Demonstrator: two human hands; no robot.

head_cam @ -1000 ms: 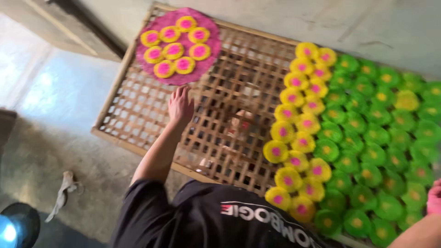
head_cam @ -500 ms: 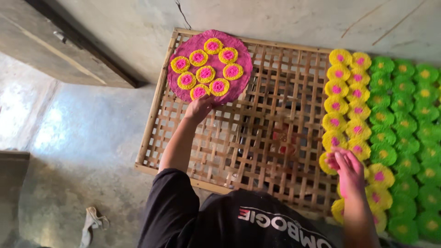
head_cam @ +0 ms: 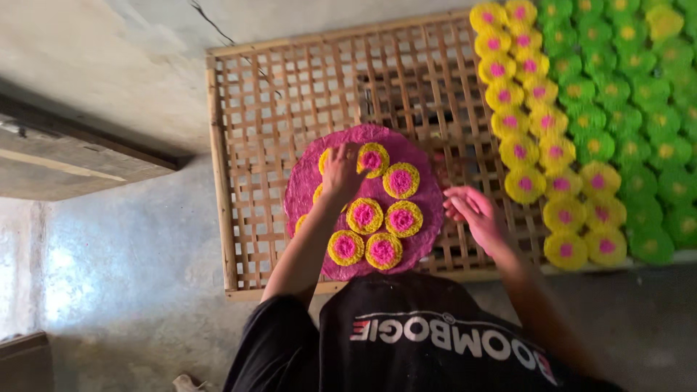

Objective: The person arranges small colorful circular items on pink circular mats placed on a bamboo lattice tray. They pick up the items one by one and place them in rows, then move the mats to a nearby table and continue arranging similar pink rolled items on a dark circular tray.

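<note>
A pale tan bamboo lattice tray (head_cam: 247,145) shows an open square weave. On it lies a large magenta-pink round mat (head_cam: 417,156) carrying small yellow discs with pink centres (head_cam: 401,180). To the right run rows of matching yellow discs with pink centres (head_cam: 524,152); farther right, bright green discs with yellow centres (head_cam: 639,116). The floor (head_cam: 131,239) is mottled grey. A black shirt (head_cam: 406,341) bears white and red lettering.
</note>
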